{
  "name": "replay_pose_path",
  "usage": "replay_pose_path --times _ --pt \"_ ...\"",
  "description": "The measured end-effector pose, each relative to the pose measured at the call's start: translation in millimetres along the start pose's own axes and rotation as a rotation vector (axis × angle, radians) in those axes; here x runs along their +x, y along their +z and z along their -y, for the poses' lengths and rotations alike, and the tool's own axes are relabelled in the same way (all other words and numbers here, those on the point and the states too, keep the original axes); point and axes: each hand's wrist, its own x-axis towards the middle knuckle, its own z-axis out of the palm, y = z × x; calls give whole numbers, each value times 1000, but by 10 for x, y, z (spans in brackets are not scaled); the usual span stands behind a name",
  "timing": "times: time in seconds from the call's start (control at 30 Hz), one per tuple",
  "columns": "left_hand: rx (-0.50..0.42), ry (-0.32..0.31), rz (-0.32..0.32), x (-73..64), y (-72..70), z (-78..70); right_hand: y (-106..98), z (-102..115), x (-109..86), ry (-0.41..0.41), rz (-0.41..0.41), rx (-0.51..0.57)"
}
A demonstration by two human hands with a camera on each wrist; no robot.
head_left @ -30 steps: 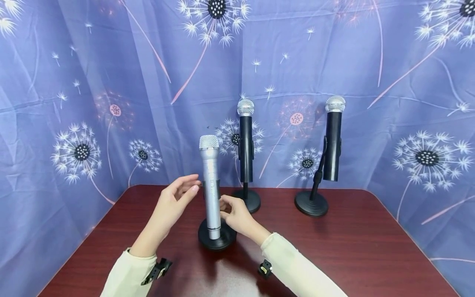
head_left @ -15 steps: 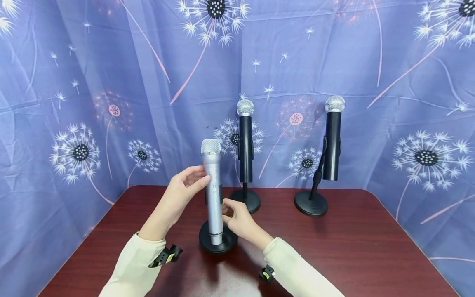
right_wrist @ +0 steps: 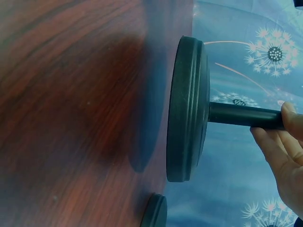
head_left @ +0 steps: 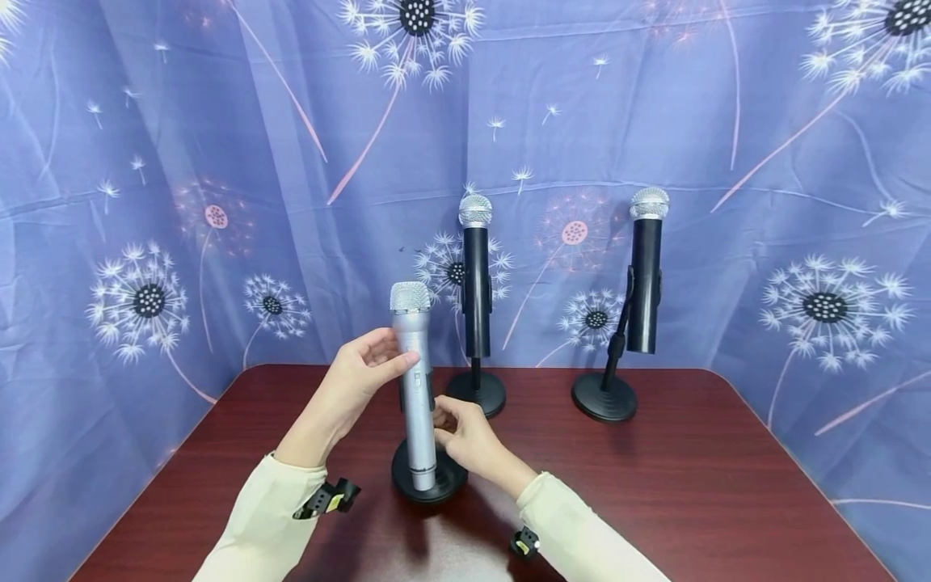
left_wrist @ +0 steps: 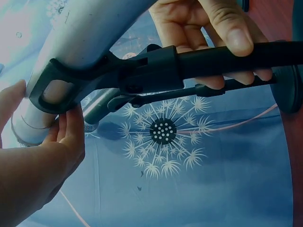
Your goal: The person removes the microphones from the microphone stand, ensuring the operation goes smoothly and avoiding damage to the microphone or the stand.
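A silver microphone point(head_left: 418, 404) sits tilted in the black clip point(left_wrist: 64, 87) of a small desk stand. My left hand point(head_left: 364, 368) grips the microphone's upper body below the mesh head, thumb on the near side; in the left wrist view its fingers reach beneath the clip. Lower down, my right hand point(head_left: 469, 436) pinches the stand's black pole point(right_wrist: 244, 116) between thumb and fingers. The round black base point(right_wrist: 187, 109) shows a dark reflection beside it in the right wrist view, with a gap between them, so it seems slightly off the table.
Behind stand two more desk stands holding black microphones with silver heads, a middle microphone point(head_left: 476, 291) and a right microphone point(head_left: 645, 283). The dark red table point(head_left: 655, 485) ends at a blue dandelion-print curtain point(head_left: 349, 242).
My left hand, apart from the silver microphone a second ago, has come in and taken hold of it. Microphone and stand have shifted slightly toward me. My right hand keeps its pinch on the pole.
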Motion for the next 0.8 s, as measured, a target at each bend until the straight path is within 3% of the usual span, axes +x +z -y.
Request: replay_pose_path --times 0.63,0.8 --pt "30 9 -51 12 19 -30 -32 11 -59 -44 -13 -39" --pt "5 25 -51 38 31 -60 10 -217 -18 -58 -29 -45"
